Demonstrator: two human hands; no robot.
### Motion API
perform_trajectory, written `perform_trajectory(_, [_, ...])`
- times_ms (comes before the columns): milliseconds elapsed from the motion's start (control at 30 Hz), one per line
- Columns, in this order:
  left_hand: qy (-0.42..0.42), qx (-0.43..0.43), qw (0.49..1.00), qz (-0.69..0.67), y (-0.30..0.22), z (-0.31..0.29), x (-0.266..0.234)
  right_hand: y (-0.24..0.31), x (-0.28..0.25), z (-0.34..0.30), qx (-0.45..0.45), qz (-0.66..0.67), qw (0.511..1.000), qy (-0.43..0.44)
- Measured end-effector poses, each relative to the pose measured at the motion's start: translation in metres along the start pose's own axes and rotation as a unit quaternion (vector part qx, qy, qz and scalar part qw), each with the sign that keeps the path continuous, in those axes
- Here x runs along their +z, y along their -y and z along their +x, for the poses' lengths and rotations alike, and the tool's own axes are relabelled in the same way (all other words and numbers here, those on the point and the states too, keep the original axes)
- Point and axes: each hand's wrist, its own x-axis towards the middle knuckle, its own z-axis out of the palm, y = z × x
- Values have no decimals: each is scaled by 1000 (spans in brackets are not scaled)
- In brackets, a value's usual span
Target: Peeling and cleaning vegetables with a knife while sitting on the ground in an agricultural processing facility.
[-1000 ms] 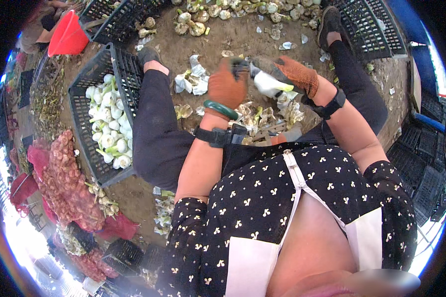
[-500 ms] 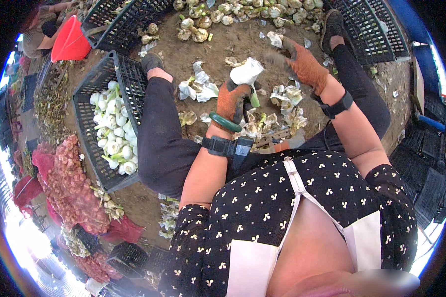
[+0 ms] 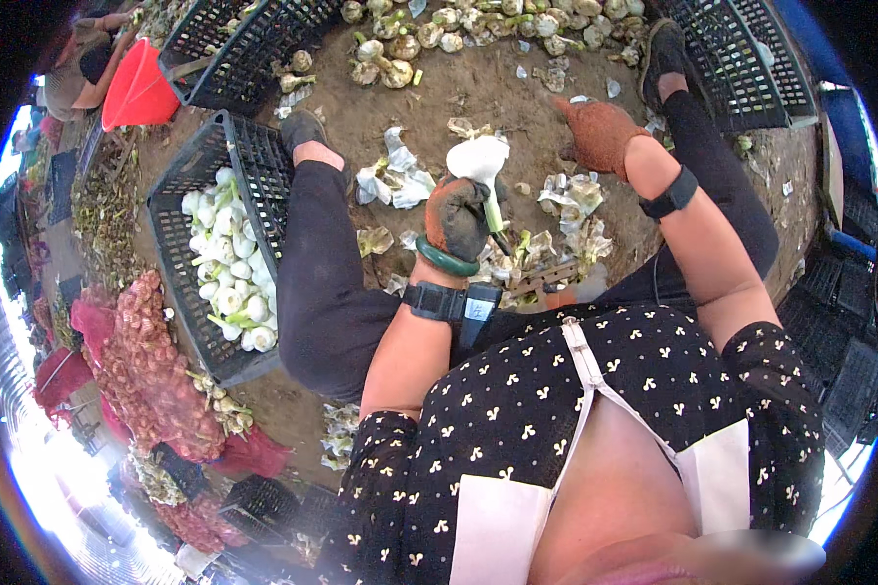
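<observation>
My left hand (image 3: 456, 216), in an orange and dark work glove, is closed around the green stem of a white garlic bulb (image 3: 479, 159). The peeled-looking bulb sticks up above the fist, its stem end pointing down toward my lap. My right hand (image 3: 603, 136), in the same kind of glove, hovers over the dirt to the right of the bulb, apart from it. Its fingers are partly stretched and apart, with nothing visible in them. Papery garlic skins (image 3: 396, 175) lie on the ground beside my left hand, and more husks (image 3: 573, 200) lie below my right hand.
A black crate (image 3: 226, 375) of white garlic stands by my left leg. Unpeeled garlic bulbs (image 3: 429, 35) lie in a heap ahead. Other black crates (image 3: 737, 63) stand at the far right and far left, near a red bucket (image 3: 139, 86). Mesh sacks (image 3: 151, 370) lie at left.
The piece of skin at my right fingertips has been let go, and that hand has moved slightly down and right. My left hand has tilted the bulb, turning its rounded white side up.
</observation>
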Motion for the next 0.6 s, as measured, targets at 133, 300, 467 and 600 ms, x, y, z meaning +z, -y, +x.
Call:
perform_trajectory(133, [-74, -66, 976, -192, 6, 5, -1, 18, -1, -14, -110, 301, 941, -105])
perform_trajectory(300, [86, -90, 947, -297, 7, 9, -7, 32, -3, -7, -125, 393, 886, -210])
perform_trajectory(467, [-31, -129, 955, -265, 14, 9, -7, -5, 1, 22, 17, 107, 989, -102])
perform_trajectory(600, [-24, -65, 997, 29, 2, 21, 14, 5, 40, 25, -277, 504, 802, -160])
